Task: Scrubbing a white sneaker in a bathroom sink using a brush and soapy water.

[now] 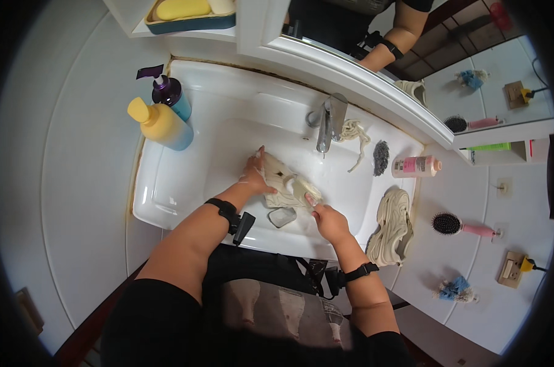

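Note:
A cream sneaker [277,173] lies in the white sink basin [228,137], with some suds about it. My left hand [255,174] grips its left end, thumb on the near side and fingers on the far side, with foam on the skin. In my right hand [330,221] is a pale scrub brush [302,188], pressed against the sneaker's right part. The fingers wrap its handle, and its bristles are hard to make out. A small translucent greyish block [282,216], perhaps soap, sits just below the sneaker.
The matching sneaker [390,225] rests on the sink's right rim. Laces [356,139] lie beside the faucet [332,122], near a steel wool scourer [381,158] and a pink-labelled bottle [416,166]. A yellow-blue bottle [163,127] and a purple-topped pump bottle [171,95] stand at left.

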A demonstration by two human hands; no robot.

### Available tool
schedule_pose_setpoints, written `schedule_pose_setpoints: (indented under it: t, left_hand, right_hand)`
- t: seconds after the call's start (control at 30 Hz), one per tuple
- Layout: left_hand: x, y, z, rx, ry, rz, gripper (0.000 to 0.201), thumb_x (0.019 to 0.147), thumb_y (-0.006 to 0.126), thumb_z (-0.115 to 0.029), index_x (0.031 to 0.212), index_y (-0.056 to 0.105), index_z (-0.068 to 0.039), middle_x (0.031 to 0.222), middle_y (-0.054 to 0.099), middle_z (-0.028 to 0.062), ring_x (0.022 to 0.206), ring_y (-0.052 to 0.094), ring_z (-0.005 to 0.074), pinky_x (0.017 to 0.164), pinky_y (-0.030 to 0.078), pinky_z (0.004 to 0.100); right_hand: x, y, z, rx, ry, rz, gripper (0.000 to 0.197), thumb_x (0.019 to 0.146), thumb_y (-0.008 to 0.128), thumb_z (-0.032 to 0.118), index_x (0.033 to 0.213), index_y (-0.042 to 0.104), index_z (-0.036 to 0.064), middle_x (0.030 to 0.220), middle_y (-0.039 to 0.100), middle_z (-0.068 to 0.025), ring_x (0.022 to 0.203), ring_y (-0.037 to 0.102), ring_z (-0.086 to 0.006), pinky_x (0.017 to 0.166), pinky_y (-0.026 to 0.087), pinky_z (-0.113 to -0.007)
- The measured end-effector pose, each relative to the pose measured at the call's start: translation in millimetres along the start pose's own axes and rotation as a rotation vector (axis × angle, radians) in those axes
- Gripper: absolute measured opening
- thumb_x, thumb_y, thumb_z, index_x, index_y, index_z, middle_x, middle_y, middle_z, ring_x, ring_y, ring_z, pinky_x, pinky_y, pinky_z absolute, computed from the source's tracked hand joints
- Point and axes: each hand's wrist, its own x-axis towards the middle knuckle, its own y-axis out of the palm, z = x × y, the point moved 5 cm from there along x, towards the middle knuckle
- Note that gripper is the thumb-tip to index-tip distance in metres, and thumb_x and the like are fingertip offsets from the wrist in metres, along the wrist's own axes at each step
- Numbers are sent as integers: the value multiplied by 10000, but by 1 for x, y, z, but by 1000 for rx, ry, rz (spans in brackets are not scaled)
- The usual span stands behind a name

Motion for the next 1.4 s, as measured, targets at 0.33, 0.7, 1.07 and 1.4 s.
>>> schedule_pose_setpoints:
  t: [0.33,0.7,1.07,1.4]
  left_hand:
    - [-13,3,14,-176,-182,-35,1093,606,799,-276,1431,93,-155,1388,301,171,1261,337,338,1040,327,371]
    - [-3,24,41,-184,-258,-111,373,907,348,-194,1247,431,-65,1228,499,193,1159,455,344,979,370,398]
    - [5,28,38,-172,-207,-77,361,885,388,-173,1221,460,-62,1219,508,199,1153,464,347,974,379,395]
    - [13,33,48,-187,-168,-110,338,887,409,-182,1199,481,-72,1247,495,179,1183,449,326,985,377,385]
  right_hand:
    - [86,12,83,-153,-34,-36,316,853,415,184,1139,548,190,966,618,-171,878,614,-344,759,485,-436]
    - [19,-7,19,-162,108,-4,224,874,456,227,1062,575,209,868,632,-157,808,611,-333,696,470,-449]
    - [117,1,94,-133,16,32,336,898,378,279,1190,537,228,958,636,-172,898,606,-345,794,463,-444]
    - [22,1,27,-150,106,70,384,907,419,272,1282,444,353,901,634,-164,830,609,-336,725,471,-442]
